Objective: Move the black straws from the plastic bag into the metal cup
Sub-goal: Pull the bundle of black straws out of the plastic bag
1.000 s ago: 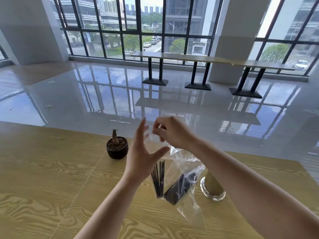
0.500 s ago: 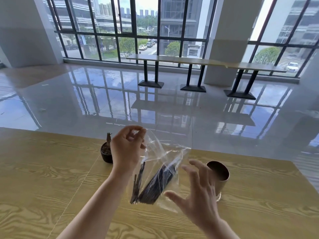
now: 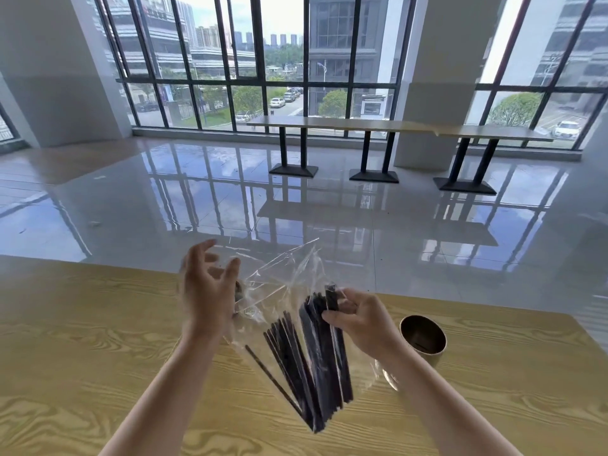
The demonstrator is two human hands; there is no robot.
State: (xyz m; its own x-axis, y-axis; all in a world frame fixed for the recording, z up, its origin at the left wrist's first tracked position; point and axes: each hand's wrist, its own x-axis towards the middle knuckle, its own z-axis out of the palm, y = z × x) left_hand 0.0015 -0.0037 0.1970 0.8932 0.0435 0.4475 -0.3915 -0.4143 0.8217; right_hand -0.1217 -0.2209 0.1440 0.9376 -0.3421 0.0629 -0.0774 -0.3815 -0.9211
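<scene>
Nothing in the cup yet; it stands empty near the table's far right edge. All straws are in the bag, held above the table. Right hand pinches the straw tops through the plastic. Left hand has fingers spread, touching the bag's left side at most. Half a second ago the left pinched the bag and the right was open; the grip has swapped.

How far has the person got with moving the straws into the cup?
Done: nothing; the metal cup looks empty. In hand: the right hand grips the black straws through the plastic bag; the left hand is open. Left: pulling them out and into the cup.
</scene>
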